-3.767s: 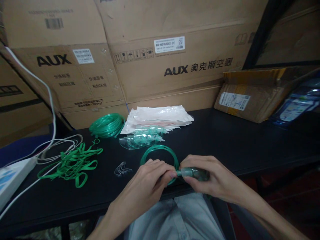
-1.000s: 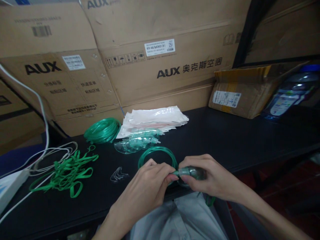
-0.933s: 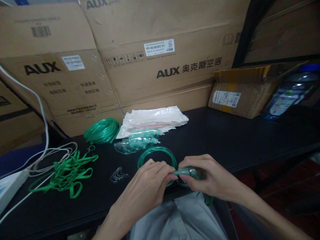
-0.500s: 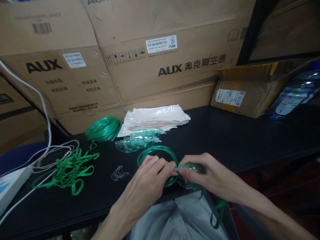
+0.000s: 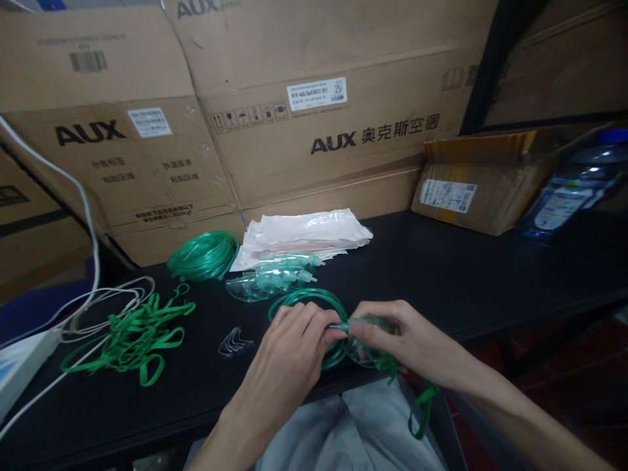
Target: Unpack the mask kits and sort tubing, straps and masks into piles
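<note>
My left hand [image 5: 299,343] is closed on the end of a coil of green tubing [image 5: 314,296], its thumb and fingers pinched beside the mask's connector. In my right hand [image 5: 392,330] is a clear oxygen mask [image 5: 362,353], gripped round its narrow end. The tube end and the mask's connector [image 5: 346,325] meet between the two hands; how deep the tube sits is hidden by my fingers. A green elastic strap [image 5: 422,412] hangs from the mask below my right hand, over the table's front edge.
Behind the hands lie several clear masks [image 5: 275,280], white packets [image 5: 309,229] and another coil of green tubing [image 5: 203,255]. To the left are green straps [image 5: 132,337], small metal strips [image 5: 235,341] and white cables [image 5: 91,229]. Cartons [image 5: 333,59] and a bottle [image 5: 564,183] stand at the back.
My left fingers have shifted slightly left along the tube, so more of the joint shows between the hands. My right hand still holds the mask, and the hanging strap has swung slightly left.
</note>
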Action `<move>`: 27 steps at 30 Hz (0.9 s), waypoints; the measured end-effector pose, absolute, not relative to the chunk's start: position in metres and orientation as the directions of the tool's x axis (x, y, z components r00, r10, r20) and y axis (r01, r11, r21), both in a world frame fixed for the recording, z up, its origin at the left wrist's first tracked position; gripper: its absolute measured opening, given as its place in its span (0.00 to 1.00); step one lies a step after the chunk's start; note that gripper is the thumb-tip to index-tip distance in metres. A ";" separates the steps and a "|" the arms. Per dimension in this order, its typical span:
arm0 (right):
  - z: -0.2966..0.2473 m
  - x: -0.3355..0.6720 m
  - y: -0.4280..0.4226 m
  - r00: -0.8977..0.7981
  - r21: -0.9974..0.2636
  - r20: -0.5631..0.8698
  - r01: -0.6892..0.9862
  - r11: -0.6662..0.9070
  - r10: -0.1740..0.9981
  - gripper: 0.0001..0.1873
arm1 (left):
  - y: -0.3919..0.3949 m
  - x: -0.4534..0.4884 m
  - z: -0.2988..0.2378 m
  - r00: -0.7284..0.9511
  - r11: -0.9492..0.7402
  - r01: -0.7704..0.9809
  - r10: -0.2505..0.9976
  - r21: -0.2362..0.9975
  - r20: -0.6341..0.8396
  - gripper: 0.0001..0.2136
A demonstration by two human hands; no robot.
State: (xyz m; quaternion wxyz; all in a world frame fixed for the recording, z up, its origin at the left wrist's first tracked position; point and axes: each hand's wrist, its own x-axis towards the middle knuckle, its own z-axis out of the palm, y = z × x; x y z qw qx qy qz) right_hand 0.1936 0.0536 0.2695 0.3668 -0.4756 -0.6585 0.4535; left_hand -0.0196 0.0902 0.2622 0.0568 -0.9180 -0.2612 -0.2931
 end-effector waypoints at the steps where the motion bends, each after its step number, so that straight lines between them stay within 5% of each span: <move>1: 0.269 0.193 0.054 -0.278 -0.939 0.071 0.305 0.158 0.958 0.20 | 0.090 -0.020 0.262 0.698 -0.857 0.513 0.448 0.046 0.559 0.07; 9: 0.265 0.187 0.047 -0.275 -0.883 0.129 0.405 0.237 0.953 0.15 | 0.087 -0.024 0.265 0.775 -0.859 0.511 0.466 0.010 0.427 0.11; 19: 0.254 0.188 0.046 -0.360 -0.805 0.280 0.417 0.422 0.890 0.04 | 0.085 -0.022 0.271 0.764 -0.884 0.419 0.466 0.206 0.447 0.13; 23: 0.258 0.189 0.047 -0.343 -0.856 0.255 0.355 0.376 0.904 0.09 | 0.086 -0.029 0.272 0.607 -0.834 0.418 0.551 0.360 0.572 0.13; 27: 0.258 0.192 0.049 -0.270 -0.910 0.262 0.249 0.330 0.926 0.20 | 0.088 -0.034 0.272 0.577 -0.766 0.456 0.642 0.452 0.505 0.17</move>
